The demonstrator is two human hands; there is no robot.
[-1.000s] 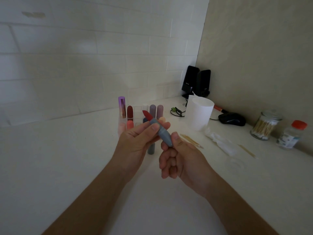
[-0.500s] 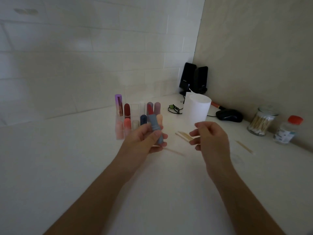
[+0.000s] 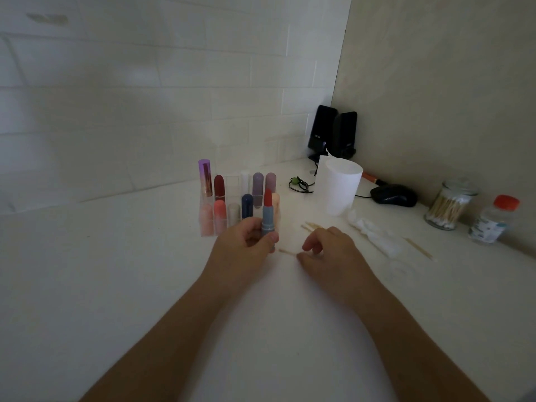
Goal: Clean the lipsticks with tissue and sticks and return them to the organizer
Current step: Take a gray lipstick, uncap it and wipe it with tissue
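Observation:
My left hand (image 3: 246, 245) grips a grey-blue lipstick (image 3: 268, 217) upright, its red bullet extended and uncapped. Just behind it stands the clear organizer (image 3: 207, 227) holding several capped lipsticks in two rows. My right hand (image 3: 327, 250) is down on the counter with its thumb and fingertips at the end of a thin wooden stick (image 3: 287, 252); whether it pinches the stick is unclear. More sticks (image 3: 310, 226) lie just beyond. A crumpled tissue (image 3: 374, 235) lies to the right of that hand.
A white tissue roll (image 3: 338, 190) stands behind the sticks. Two black speakers (image 3: 333, 134), a mouse (image 3: 394, 195), a glass jar of cotton swabs (image 3: 448, 206) and a red-capped bottle (image 3: 494, 220) line the right wall. Another stick (image 3: 420, 249) lies at the right.
My right hand let go of the lipstick base, swung right and came down onto the counter at a stick. My left hand turned the lipstick upright and lowered it near the organizer.

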